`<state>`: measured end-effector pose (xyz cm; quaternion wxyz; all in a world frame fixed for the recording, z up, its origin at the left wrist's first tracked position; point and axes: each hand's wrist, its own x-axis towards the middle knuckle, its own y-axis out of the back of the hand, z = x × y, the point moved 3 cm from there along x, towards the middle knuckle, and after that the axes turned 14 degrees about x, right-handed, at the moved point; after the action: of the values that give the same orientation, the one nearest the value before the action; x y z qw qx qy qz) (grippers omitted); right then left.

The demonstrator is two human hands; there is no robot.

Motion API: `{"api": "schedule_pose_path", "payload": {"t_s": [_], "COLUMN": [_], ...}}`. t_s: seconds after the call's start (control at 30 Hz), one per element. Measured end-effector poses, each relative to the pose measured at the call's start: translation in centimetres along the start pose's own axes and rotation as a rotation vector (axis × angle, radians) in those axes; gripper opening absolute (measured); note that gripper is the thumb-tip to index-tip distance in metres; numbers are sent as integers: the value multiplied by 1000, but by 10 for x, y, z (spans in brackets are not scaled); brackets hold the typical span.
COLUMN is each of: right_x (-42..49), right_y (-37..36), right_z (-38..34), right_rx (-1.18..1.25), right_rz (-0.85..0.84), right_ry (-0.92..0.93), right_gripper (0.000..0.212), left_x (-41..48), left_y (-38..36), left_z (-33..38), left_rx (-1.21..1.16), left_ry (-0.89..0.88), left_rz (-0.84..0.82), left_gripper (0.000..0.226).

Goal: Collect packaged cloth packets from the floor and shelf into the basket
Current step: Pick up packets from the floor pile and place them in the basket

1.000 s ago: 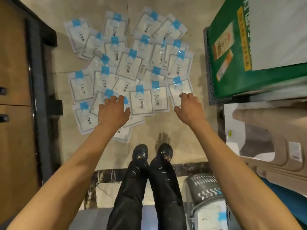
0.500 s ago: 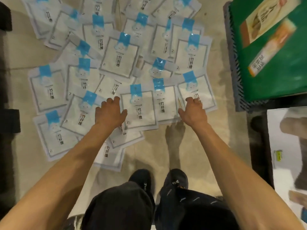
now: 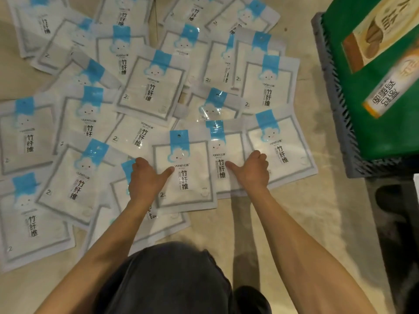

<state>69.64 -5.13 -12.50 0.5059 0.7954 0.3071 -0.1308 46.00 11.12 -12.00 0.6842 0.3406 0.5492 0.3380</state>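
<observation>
Several white cloth packets with blue tops lie overlapping on the beige floor. My left hand [image 3: 145, 180] is at the left edge of the centre packet [image 3: 192, 177], thumb on top of it and fingers curled at its edge. My right hand [image 3: 251, 172] lays its thumb on the neighbouring packet [image 3: 221, 155]. Its fingers are curled at the left edge of the right-hand packet [image 3: 285, 155]. Whether any fingers reach under a packet is hidden. No basket for collecting is in view.
A grey lattice crate [image 3: 337, 114] holding a green box [image 3: 385, 91] stands on the floor at the right, close to the packets. My dark-trousered knee [image 3: 167, 279] fills the bottom centre. Bare floor shows between the packets and the crate.
The view has dropped much closer to the floor. Both hands have slid inward, from flat on outer packets to the two centre packets, fingers now curled and thumbs stretched out.
</observation>
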Motion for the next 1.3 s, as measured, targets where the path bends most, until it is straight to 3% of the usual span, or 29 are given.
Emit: {"api": "schedule_pose_path", "payload": {"t_s": [0.13,0.27,0.4,0.6,0.7,0.93,1.1,1.3], "right_x": [4,9,12,5,-4,-83,-149,-243], "right_y": [-9,-8,-3,10,24,103,190,310], "right_z": [-1,8,15,12,11,1,-18,-28], "right_rx": [100,234,310,610,634,755,791,837], "right_rz": [42,-31,-101,-107,-117,-198,-203,-248], "right_ry": [-47,-121,-131,-100,-94,-178,-216,-289], "right_gripper": [88,84,71,42,40,25,42,22], "left_x": [11,13,8,-2,-19,-99,-166,-257], "left_y": [-5,-9,-4,8,24,112,188,281], "left_z": [-3,-9,-10,-8,-6,-15,-6,20], "left_rx": [-97,-183,-399,-835,-932,-956,-882,-836], "left_ry": [81,45,-3,16,36,173,201,231], "left_rz": [-3,-50,-72,-264,-274,-258,-310,-351], "left_gripper": [82,54,29,28,18,11,7,16]}}
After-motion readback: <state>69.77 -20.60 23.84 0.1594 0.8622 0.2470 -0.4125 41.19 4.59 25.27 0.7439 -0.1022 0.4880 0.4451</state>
